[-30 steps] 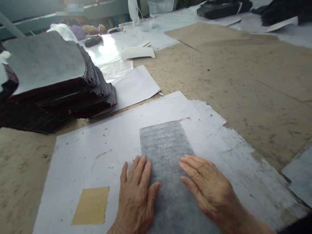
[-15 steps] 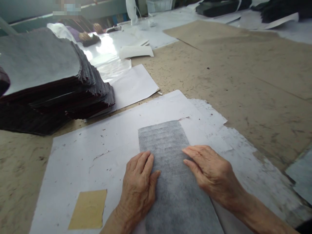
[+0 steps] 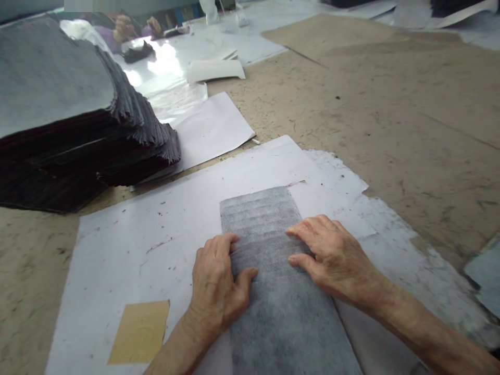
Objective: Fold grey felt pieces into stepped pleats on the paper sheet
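Note:
A long grey fibrous sheet point(image 3: 265, 219) lies lengthwise on a large white paper point(image 3: 156, 219) in front of me. My left hand point(image 3: 216, 284) sits at the sheet's left edge. Its fingers are curled onto that edge and its thumb presses on top. At the right edge is my right hand point(image 3: 332, 255), fingers bent and thumb on the sheet, pinching it. Both hands grip the sheet about halfway along its length.
A tall stack of dark sheets with a grey top point(image 3: 78, 135) stands at the left. A tan patch point(image 3: 138, 330) lies on the white paper. Further back are a loose white sheet point(image 3: 211, 125), brown cardboard point(image 3: 351, 36), and another person's hands point(image 3: 125, 26).
Both hands slid forward along the grey sheet and went from lying flat with fingers stretched out to curled at its edges. The view has tipped down slightly.

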`<state>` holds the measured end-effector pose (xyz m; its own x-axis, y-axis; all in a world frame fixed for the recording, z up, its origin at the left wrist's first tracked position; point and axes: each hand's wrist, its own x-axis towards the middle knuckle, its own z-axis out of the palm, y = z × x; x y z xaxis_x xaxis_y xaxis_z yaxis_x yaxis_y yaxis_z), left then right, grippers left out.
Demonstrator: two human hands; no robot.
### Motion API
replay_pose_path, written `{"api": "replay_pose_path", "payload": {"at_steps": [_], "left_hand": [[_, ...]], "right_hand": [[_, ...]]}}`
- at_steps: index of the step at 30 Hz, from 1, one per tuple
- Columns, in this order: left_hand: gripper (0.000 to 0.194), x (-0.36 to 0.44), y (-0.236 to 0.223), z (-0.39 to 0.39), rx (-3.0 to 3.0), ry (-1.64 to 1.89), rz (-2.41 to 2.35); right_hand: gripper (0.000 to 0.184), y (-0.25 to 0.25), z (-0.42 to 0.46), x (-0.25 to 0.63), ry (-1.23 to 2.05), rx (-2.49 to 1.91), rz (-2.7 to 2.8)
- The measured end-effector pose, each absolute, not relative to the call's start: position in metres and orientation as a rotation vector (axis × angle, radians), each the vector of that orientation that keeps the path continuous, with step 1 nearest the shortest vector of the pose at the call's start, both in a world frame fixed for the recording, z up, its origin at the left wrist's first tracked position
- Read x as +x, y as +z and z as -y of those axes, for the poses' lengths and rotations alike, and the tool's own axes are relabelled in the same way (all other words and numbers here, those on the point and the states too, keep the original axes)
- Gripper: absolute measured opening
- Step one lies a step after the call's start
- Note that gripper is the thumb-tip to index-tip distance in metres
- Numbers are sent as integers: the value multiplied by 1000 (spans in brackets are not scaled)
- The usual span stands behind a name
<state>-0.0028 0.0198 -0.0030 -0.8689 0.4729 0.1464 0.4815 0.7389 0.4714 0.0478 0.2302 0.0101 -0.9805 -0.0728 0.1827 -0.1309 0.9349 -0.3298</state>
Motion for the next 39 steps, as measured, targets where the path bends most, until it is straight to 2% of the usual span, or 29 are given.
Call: {"api": "replay_pose_path", "payload": {"at_steps": [3, 5, 8, 13, 18, 34, 39], "left_hand": [[53, -1, -6, -18, -648, -820, 2921], [51, 2, -7, -14, -680, -816, 2860], [44, 8, -7, -11, -825, -697, 2721], [49, 11, -9, -14, -1007, -565, 2652], [41, 6, -15, -20, -1016, -559, 2653], [44, 4, -33, -15, -1132, -471, 2502], [44, 3, -37, -18, -1044, -496, 2535]], "right_hand": [[49, 6, -231, 50, 523, 111, 2863], [50, 4, -231, 53, 558, 90, 2803], [40, 2, -234, 56, 628, 89, 2727], [20, 1, -240, 53, 622, 46, 2645], [15, -4, -242, 46, 572, -90, 2614], [16, -14, -237, 40, 575, -214, 2595], [20, -8, -230, 29, 754, -623, 2706]]}}
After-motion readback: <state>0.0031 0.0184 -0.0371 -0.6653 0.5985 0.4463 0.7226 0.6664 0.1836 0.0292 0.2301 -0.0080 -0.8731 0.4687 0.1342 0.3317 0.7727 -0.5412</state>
